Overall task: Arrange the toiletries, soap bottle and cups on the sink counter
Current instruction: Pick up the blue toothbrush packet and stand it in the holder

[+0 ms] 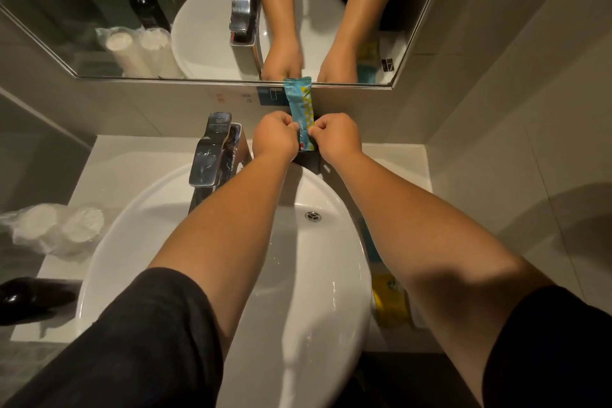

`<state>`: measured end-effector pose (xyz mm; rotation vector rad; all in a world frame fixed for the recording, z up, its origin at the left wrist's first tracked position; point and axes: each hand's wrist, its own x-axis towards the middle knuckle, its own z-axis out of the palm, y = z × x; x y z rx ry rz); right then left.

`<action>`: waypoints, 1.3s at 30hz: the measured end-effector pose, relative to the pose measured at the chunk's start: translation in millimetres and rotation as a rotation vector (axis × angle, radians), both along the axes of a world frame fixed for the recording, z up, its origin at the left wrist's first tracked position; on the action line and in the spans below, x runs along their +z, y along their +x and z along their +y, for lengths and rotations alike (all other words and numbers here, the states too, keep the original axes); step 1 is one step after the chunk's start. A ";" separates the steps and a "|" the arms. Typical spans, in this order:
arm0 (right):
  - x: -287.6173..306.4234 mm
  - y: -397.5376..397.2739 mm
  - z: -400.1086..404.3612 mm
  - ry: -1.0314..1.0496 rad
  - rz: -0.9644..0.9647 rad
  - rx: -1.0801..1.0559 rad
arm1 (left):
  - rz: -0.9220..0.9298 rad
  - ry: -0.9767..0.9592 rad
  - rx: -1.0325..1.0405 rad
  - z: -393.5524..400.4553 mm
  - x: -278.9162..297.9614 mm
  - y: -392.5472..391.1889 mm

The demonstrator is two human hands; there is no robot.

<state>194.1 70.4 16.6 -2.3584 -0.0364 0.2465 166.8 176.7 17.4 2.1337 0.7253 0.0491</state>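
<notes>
A blue and yellow toiletry packet (299, 103) stands upright against the wall behind the basin, its top reaching the mirror's lower edge. My left hand (275, 136) and my right hand (334, 137) pinch its lower end from either side, above a black holder (309, 161). Two plastic-wrapped white cups (56, 228) lie on the counter at the left. The dark soap bottle (29, 298) lies at the near left, partly out of view. A yellow packet (390, 300) and a blue one (372, 248) rest on the counter right of the basin, half hidden by my right arm.
The white oval basin (165, 219) fills the middle, with a chrome tap (212, 149) at its back left. The white counter (132, 156) ends at a tiled wall (496, 109) on the right. The mirror (198, 10) hangs above the back wall.
</notes>
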 end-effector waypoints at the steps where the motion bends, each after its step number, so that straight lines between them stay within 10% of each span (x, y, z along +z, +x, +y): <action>1: -0.1 0.2 -1.0 0.006 0.006 0.000 | -0.005 0.000 0.003 -0.5 -1.0 0.9; 39: 35.6 -14.1 -14.9 -0.033 -0.026 0.027 | -0.064 0.081 0.009 -5.3 25.8 -27.5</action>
